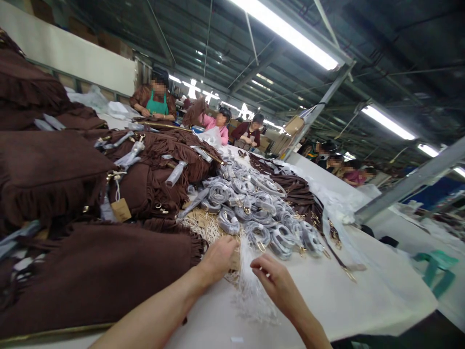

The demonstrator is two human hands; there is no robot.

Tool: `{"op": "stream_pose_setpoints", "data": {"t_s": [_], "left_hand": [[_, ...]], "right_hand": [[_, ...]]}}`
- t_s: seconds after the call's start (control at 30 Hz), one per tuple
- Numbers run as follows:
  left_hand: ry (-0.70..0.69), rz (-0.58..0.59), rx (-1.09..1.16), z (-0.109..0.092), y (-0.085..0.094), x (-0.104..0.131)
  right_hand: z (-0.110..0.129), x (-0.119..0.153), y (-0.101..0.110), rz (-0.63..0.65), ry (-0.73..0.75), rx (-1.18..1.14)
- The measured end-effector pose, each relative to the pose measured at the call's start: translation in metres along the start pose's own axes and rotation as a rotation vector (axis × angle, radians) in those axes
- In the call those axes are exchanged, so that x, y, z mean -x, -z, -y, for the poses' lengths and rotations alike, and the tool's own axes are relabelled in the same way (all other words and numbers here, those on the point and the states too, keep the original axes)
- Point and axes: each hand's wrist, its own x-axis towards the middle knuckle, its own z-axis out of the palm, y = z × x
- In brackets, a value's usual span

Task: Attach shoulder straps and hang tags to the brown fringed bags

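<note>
- Low centre of the frame: left hand (218, 257) resting on a heap of white strings and tan card tags (207, 228), fingers curled down into the pile; pinching or merely pressing, hard to tell from this angle.
- Just right of it: right hand (276, 281), fingers drawn together, apparently nipping a bundle of fine white string loops (250, 286) that fans down over the white table (363, 295).
- Loops: very light, limp, prone to tangling; best taken near the gathered top end, between thumb and forefinger, not at the loose tails.
- Centre of the frame: mound of coiled straps in grey wrapping (261, 213), metal clips at the near edge; soft but springy, likely to slide off one another.
- Left half: brown fringed suede bags (90, 271), stacked and overlapping, one with a hanging card tag (121, 210); supple, fairly heavy, grippy nap.
- Upper centre, far end of the table: other people at work (157, 99), well apart from the hands.
</note>
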Motion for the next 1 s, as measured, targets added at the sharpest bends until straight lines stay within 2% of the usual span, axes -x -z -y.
{"op": "stream_pose_setpoints", "data": {"t_s": [0.13, 0.27, 0.33, 0.43, 0.53, 0.6, 0.7, 0.77, 0.83, 0.9, 0.93, 1.0], "left_hand": [[0.046, -0.051, 0.079, 0.006, 0.002, 0.000], [0.037, -0.074, 0.152, 0.005, 0.005, 0.001], [0.010, -0.077, 0.193, 0.000, 0.008, 0.002], [-0.076, -0.038, 0.287, -0.014, 0.010, 0.004], [-0.138, 0.117, 0.472, -0.027, 0.006, 0.007], [-0.118, 0.224, 0.510, -0.030, 0.000, 0.007], [-0.045, 0.249, 0.423, -0.025, -0.008, 0.004], [-0.013, 0.224, 0.391, -0.018, -0.012, 0.000], [0.011, 0.216, 0.375, -0.011, -0.013, -0.003], [0.028, 0.220, 0.365, -0.008, -0.013, -0.005], [0.032, 0.223, 0.361, -0.007, -0.013, -0.005], [0.031, 0.225, 0.355, -0.008, -0.013, -0.004]], "right_hand": [[0.019, 0.004, -0.018, 0.113, 0.238, -0.033], [0.017, 0.002, -0.033, 0.092, 0.272, -0.023], [0.015, 0.002, -0.030, 0.039, 0.291, -0.066], [0.018, 0.003, -0.017, -0.138, 0.306, -0.223], [0.023, 0.005, -0.008, -0.287, 0.268, -0.399], [0.023, 0.006, -0.003, -0.318, 0.200, -0.566], [0.017, 0.006, 0.016, -0.396, 0.022, -0.929], [0.010, 0.004, 0.042, -0.534, -0.070, -1.151], [0.003, 0.001, 0.072, -0.671, -0.082, -1.303], [-0.005, -0.005, 0.097, -0.744, -0.044, -1.328], [-0.009, -0.008, 0.103, -0.758, -0.035, -1.260], [-0.015, -0.019, 0.103, -0.717, -0.065, -1.039]]}}
